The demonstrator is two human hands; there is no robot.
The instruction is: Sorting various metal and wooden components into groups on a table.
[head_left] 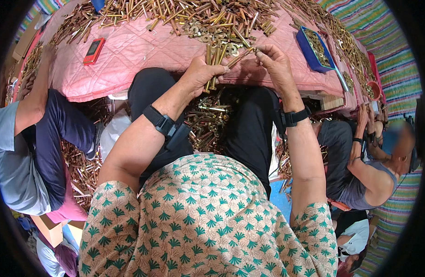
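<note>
With fingers curled inward, our left hand [199, 75] clasps several bolts [215, 59]; our right hand [275, 66], angled leftward, pinches a slanting bolt [240, 58] at its far end.

I've got two hands, left hand [201, 76] and right hand [274, 64], two black wristbands [296, 117], at least three upright bolts [215, 57] in the left plus one slanted bolt [239, 59] spanning both hands. On the one pink cover [143, 51] I count one red handheld device [94, 51] and one blue tray [308, 56], with loose bolts [194, 14] and washers [217, 38] too many to count. Around me: one orange cup [373, 91], one co-worker on the left [18, 152], one on the right [370, 177].
</note>
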